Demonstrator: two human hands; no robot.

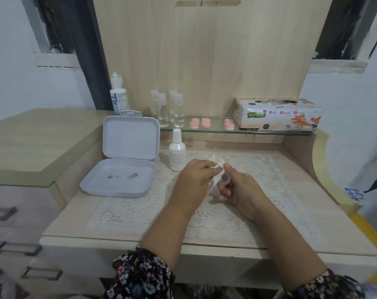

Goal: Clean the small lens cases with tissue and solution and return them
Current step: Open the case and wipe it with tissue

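Gripping: a crumpled tissue (218, 169) is pinched in the curled fingers of the left hand (195, 180) and pressed against the small lens case (225, 178).
Right hand: the right hand (239, 187) is closed round the small clear lens case, which is held between thumb and fingers, touching the tissue.
Both hands: they are held together just above a white lace mat (204, 210) that is spread on the worktop (312, 229).
Beyond the left hand: a small white solution bottle (177, 153) is stood upright, just past the knuckles.
Left of the left hand: an open grey box (122, 167) is laid with its lid raised; a few small round pieces are seen in its tray, too small to be told apart.
Further beyond the hands: a glass shelf (269, 132) is set at the back, and on it four clear bottles (168, 110), pink lens cases (205, 123) and a tissue box (278, 114) are placed.
Far left of the shelf: a tall white bottle (118, 96) is stood behind the box lid.
Wrists: floral sleeves (140, 277) are seen nearest the camera.
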